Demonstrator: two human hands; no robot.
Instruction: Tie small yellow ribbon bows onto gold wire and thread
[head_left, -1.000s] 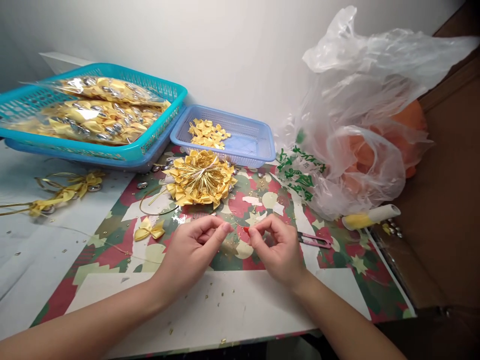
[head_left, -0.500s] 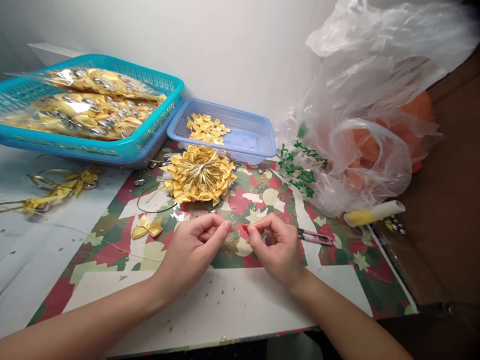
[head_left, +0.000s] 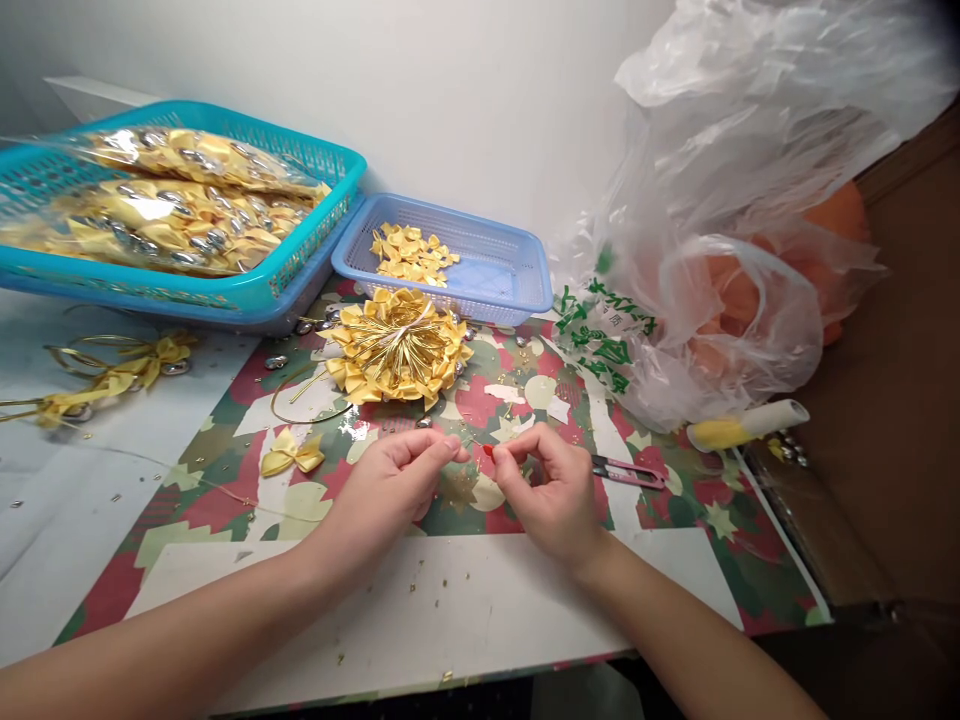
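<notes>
My right hand (head_left: pixel 553 490) is closed in a pinch on a small red piece (head_left: pixel 488 451) whose kind I cannot tell. Facing it across a short gap, my left hand (head_left: pixel 405 478) pinches thumb against finger; what it holds is too fine to make out. A yellow ribbon bow (head_left: pixel 292 454) lies left of my left hand. Pink-handled thread snips (head_left: pixel 634 473) rest beside my right hand, partly hidden by it. Behind both hands sits a round bundle of yellow bows on gold cords (head_left: pixel 397 345), tied at the middle.
At the back left, a turquoise basket (head_left: pixel 247 290) holds clear bags of bows and silver bells. A small blue basket (head_left: pixel 529 270) contains loose yellow bows. Plastic bags (head_left: pixel 720 200) and a pale tube (head_left: pixel 750 425) occupy the right side. Bows with gold cords (head_left: pixel 127 375) lie left.
My hands stay almost in place, both still pinched. The left fingertips have shifted slightly to the right, and the red piece sits a little further left and higher.
</notes>
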